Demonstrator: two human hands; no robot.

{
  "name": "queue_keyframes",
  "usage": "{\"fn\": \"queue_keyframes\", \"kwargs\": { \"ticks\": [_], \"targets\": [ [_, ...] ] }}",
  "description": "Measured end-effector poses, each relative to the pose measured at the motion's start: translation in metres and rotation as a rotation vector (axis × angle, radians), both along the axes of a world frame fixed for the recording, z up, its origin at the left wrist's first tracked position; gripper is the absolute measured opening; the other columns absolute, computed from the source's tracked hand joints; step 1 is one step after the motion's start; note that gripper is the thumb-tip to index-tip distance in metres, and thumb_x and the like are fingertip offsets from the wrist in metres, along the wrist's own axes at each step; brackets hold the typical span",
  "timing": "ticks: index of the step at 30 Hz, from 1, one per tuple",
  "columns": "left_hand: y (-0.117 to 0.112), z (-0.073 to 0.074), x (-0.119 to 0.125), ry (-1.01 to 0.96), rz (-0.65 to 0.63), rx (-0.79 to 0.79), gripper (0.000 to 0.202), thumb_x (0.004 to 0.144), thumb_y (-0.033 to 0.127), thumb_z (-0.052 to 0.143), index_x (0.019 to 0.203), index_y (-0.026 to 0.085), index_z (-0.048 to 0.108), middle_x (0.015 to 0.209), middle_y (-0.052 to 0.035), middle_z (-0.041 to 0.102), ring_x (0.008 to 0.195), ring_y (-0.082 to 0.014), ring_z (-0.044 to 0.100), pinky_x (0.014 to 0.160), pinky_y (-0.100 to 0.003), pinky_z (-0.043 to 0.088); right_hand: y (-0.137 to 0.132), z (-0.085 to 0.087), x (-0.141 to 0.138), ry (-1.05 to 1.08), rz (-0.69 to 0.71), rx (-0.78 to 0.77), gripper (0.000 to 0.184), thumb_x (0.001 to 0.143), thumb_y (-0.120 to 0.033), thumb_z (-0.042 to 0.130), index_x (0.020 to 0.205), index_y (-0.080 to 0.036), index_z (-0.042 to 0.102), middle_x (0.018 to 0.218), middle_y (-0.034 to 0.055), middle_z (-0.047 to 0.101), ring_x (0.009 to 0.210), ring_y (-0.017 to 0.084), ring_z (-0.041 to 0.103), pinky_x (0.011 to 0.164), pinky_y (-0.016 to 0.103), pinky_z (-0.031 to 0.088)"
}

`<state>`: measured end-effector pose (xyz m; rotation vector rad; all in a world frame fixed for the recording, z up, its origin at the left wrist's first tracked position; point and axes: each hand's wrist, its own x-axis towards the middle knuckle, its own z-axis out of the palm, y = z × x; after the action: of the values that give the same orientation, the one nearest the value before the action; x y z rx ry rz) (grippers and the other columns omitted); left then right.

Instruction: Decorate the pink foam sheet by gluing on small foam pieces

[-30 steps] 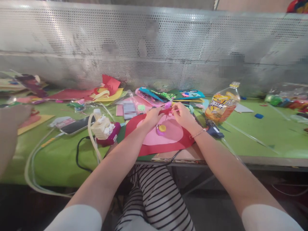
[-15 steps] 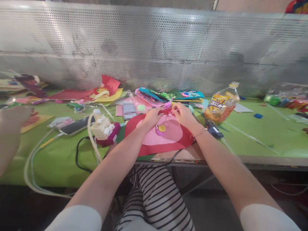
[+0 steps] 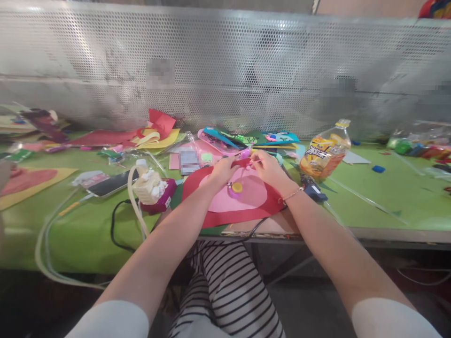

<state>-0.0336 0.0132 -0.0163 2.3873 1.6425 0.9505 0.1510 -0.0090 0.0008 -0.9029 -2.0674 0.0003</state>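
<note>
On the table before me lies a red paper sheet (image 3: 192, 188) with a rounded pink paper shape (image 3: 218, 204) on it. A purple piece with a round yellow top (image 3: 237, 188) sits on the pink shape. My left hand (image 3: 222, 172) rests at the upper left of the red sheet, its fingers stretched toward the top edge. At the upper right, my right hand (image 3: 269, 170) is closed in a pinch on a small pink piece (image 3: 260, 161), whose material is too small to make out. Both hands' fingertips are close together, partly hidden.
A plastic bottle (image 3: 324, 152) with a yellow label stands to the right. Left are a power adapter with plugs (image 3: 151, 188), cables and a phone (image 3: 112, 184). Coloured papers (image 3: 160, 126) and decorated sheets (image 3: 253, 137) lie along the back, before a perforated metal panel (image 3: 211, 65).
Another person's hand at the far left has drawn back almost out of view, uncovering a yellow sheet with a red shape. My own hands have barely moved.
</note>
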Motion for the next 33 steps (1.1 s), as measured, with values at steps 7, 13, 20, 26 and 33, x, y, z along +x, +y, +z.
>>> {"fn": "queue_keyframes", "kwargs": {
  "ticks": [7,13,20,26,33],
  "targets": [
    [0.0002,0.0009,-0.0013,0.002,-0.012,0.004,0.035,0.086,0.033,0.051,0.117,0.021,0.06,0.104,-0.0072,0.068,0.103,-0.0225,0.059,0.093,-0.033,0.038,-0.0025,0.0023,-0.0033,0.103,0.056,-0.073,0.007,0.084,-0.017,0.042,0.087,-0.021,0.048,0.083,0.0056,0.06,0.069,0.018,0.062,0.064,0.032,0.048],
    [0.0009,-0.0004,-0.0012,-0.013,-0.027,0.021,0.035,0.085,0.032,0.051,0.117,0.02,0.06,0.104,-0.0071,0.068,0.103,-0.022,0.059,0.092,-0.032,0.039,-0.0031,0.0035,-0.0052,0.201,0.104,-0.159,0.002,0.084,-0.023,0.046,0.085,-0.022,0.045,0.081,0.0035,0.059,0.067,0.017,0.063,0.063,0.032,0.051],
    [0.0024,-0.0015,-0.0021,-0.011,-0.036,0.021,0.034,0.086,0.032,0.051,0.116,0.02,0.06,0.104,-0.0078,0.068,0.103,-0.022,0.059,0.093,-0.032,0.038,-0.0004,0.0008,-0.0048,0.226,0.075,-0.179,0.004,0.082,-0.022,0.048,0.084,-0.022,0.045,0.078,0.0032,0.059,0.07,0.018,0.063,0.066,0.034,0.051],
    [0.0056,-0.0039,-0.0029,-0.026,-0.064,0.034,0.036,0.085,0.031,0.051,0.118,0.019,0.059,0.106,-0.0085,0.067,0.104,-0.0223,0.059,0.09,-0.031,0.04,-0.0022,0.0022,-0.0048,0.202,0.046,-0.189,0.005,0.08,-0.02,0.048,0.084,-0.022,0.046,0.079,0.0035,0.059,0.072,0.018,0.062,0.07,0.034,0.05],
    [0.0049,-0.003,-0.0024,-0.021,-0.051,0.026,0.036,0.084,0.032,0.053,0.117,0.018,0.061,0.106,-0.0083,0.067,0.104,-0.0221,0.059,0.091,-0.03,0.04,0.0017,0.0011,-0.0043,0.232,0.024,-0.184,0.007,0.077,-0.019,0.049,0.082,-0.023,0.045,0.078,0.0026,0.059,0.072,0.018,0.061,0.071,0.035,0.05]
  ]
}}
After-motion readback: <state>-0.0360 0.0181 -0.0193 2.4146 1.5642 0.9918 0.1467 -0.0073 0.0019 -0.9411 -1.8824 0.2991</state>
